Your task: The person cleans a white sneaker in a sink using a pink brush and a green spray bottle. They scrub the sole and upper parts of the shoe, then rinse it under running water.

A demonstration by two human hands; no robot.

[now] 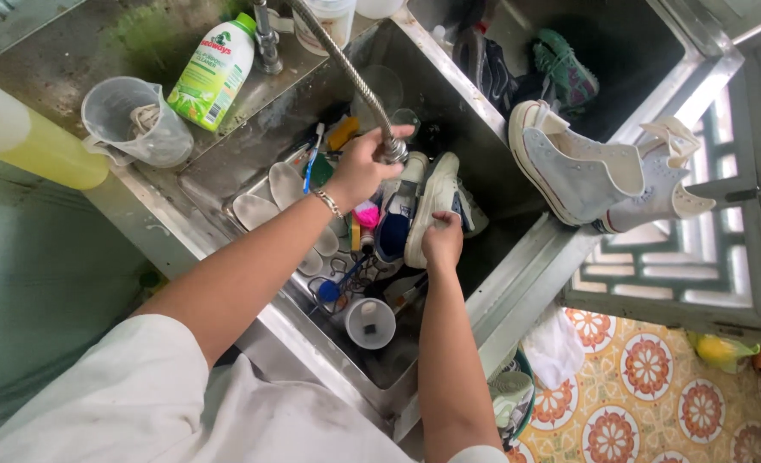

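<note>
Here the stainless steel sink (252, 146) takes up most of the view, its deep basin crowded with things. On its right rim (518, 249) a pair of white canvas high-top sneakers (603, 176) rests tilted, soles toward the basin. Over the middle of the basin the right hand (442, 242) is closed around the heel end of a white low sneaker with a dark blue inside (428, 210), holding it on edge, sole turned right. The left hand (359, 167) is clamped on the head of the flexible metal spray hose (346, 69), whose nozzle points down at the toe of that shoe; I cannot tell whether water is running. By my reading, the step in hand is rinsing this one shoe under the hose.

A fair next move would call for turning the shoe in the right hand's grip while keeping the nozzle close, with care for the clutter below. That clutter includes pale shoe insoles (265, 201) along the left wall, a small white plastic cup (369, 322) near the front, and a white and blue toothbrush (312, 159). On the counter stand a clear plastic measuring jug (132, 120) and a white and green cleaner bottle (213, 73).
</note>
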